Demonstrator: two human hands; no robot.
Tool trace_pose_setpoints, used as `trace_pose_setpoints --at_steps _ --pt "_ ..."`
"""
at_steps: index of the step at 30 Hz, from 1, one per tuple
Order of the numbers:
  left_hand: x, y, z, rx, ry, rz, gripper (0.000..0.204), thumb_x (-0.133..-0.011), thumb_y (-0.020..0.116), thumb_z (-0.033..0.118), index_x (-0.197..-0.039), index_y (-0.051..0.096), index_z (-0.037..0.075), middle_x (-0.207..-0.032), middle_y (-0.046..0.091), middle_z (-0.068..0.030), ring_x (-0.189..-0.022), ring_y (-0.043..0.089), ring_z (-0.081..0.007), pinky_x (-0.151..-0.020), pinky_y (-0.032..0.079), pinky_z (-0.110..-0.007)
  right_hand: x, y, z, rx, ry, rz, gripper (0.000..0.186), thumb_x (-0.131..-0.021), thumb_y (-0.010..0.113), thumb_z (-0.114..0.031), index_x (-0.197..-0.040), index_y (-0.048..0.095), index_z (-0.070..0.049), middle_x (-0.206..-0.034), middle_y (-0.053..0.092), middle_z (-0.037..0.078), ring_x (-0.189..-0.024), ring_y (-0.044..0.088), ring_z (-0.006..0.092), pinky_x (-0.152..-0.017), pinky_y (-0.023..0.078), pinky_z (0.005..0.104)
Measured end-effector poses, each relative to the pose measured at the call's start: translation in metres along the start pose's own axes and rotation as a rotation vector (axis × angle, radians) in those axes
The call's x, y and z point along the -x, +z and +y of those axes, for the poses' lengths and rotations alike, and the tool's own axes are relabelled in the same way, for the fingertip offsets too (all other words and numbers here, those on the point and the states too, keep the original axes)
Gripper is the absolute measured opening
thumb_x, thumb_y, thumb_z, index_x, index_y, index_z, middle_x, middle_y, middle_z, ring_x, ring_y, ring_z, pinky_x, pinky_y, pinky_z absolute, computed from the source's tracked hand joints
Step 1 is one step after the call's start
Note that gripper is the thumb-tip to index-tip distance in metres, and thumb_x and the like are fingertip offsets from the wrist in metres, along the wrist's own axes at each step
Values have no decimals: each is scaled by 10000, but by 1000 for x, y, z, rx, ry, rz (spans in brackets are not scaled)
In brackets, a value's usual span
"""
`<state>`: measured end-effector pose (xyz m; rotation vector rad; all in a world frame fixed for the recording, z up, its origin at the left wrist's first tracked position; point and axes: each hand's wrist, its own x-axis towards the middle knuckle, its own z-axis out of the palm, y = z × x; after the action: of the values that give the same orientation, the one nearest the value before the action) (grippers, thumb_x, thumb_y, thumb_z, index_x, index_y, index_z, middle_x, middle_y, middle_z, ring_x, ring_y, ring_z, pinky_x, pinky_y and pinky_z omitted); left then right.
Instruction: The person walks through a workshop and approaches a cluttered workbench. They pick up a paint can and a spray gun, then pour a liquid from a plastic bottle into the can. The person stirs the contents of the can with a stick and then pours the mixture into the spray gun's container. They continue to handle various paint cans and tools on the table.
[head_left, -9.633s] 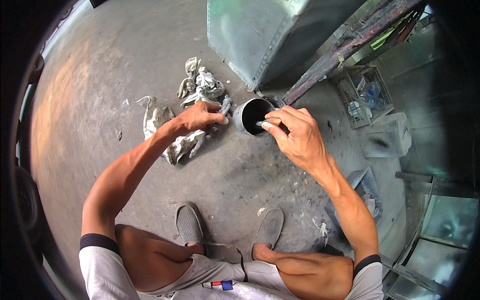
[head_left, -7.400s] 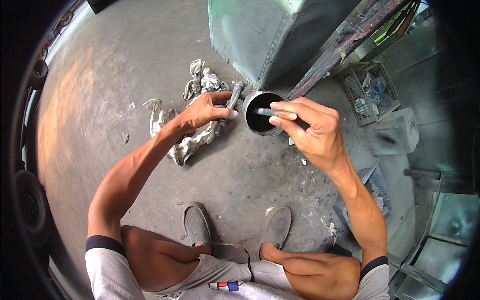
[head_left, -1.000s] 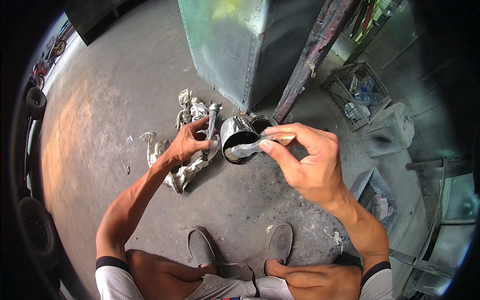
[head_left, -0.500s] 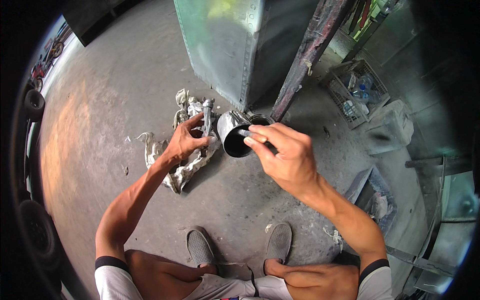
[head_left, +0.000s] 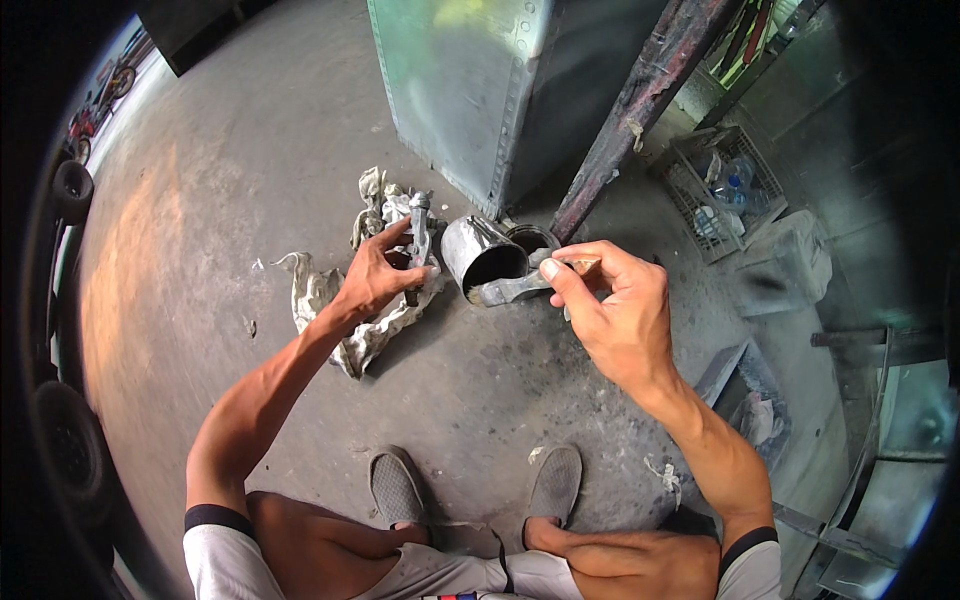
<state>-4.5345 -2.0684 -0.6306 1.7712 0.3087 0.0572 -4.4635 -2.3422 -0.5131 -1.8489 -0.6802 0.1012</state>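
My left hand (head_left: 374, 272) is closed around a grey metal part (head_left: 420, 225) with a knobbed top, its exact kind unclear, holding it upright over crumpled pale cloth or paper (head_left: 312, 292). Just to its right, a silver-smeared can (head_left: 468, 240) leans over with its dark mouth facing me. My right hand (head_left: 625, 320) pinches a paintbrush (head_left: 515, 288) by its handle. The bristles point left, close to the can's lower rim; whether they touch it I cannot tell. Partly hidden behind the first can stands a second open can (head_left: 540, 236).
Beyond the cans rises a riveted metal box (head_left: 450, 110), with a rusty slanted beam (head_left: 640, 110) beside it. A crate of plastic bottles (head_left: 715, 190), a whitish container (head_left: 785, 265) and a metal tray (head_left: 745, 390) lie on the right. Wheels (head_left: 72, 450) line the left edge.
The brush has come out of the can's mouth and now lies crosswise before it. My right hand has moved right. My left hand keeps hold of the metal part.
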Motion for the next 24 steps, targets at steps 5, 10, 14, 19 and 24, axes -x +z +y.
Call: trace_pose_setpoints --at_steps 5,10,14,19,24 --pt "-1 -3 -4 -51 -3 -38 924 -701 788 280 -1450 358 -47 -1324 549 -199 -1094 607 -252 -931 503 -373 -6 -8 5 148 -95 25 125 -831 719 -73 -853 655 33 -664 666 127 -560 647 176 -533 486 288" --pt "-7 -7 -19 -142 32 -3 930 -697 798 296 -1443 367 -52 -1319 553 -200 -1088 607 -251 -931 503 -370 -3 2 -5 28 -80 50 120 -833 717 -70 -848 652 30 -652 657 118 -542 630 172 -526 476 289" --pt "-8 -5 -22 -154 27 4 941 -679 799 335 -1427 388 -63 -1297 569 -210 -1116 594 -257 -959 482 -364 -4 -5 4 146 -104 -34 118 -829 711 -64 -835 640 30 -657 648 128 -530 622 194 -519 469 312" --pt "-7 -3 -27 -183 33 46 966 -634 783 385 -1393 422 -92 -1254 598 -238 -1158 581 -278 -1007 446 -357 -6 -1 -7 153 -152 35 121 -826 710 -62 -828 633 31 -675 656 136 -551 634 217 -529 479 333" --pt "-9 -4 -24 -208 22 -23 866 -696 786 288 -1412 429 -45 -1275 595 -172 -1142 572 -228 -998 451 -365 -4 -1 -3 143 -75 -75 112 -817 710 -51 -830 633 28 -673 646 137 -571 635 262 -543 478 342"
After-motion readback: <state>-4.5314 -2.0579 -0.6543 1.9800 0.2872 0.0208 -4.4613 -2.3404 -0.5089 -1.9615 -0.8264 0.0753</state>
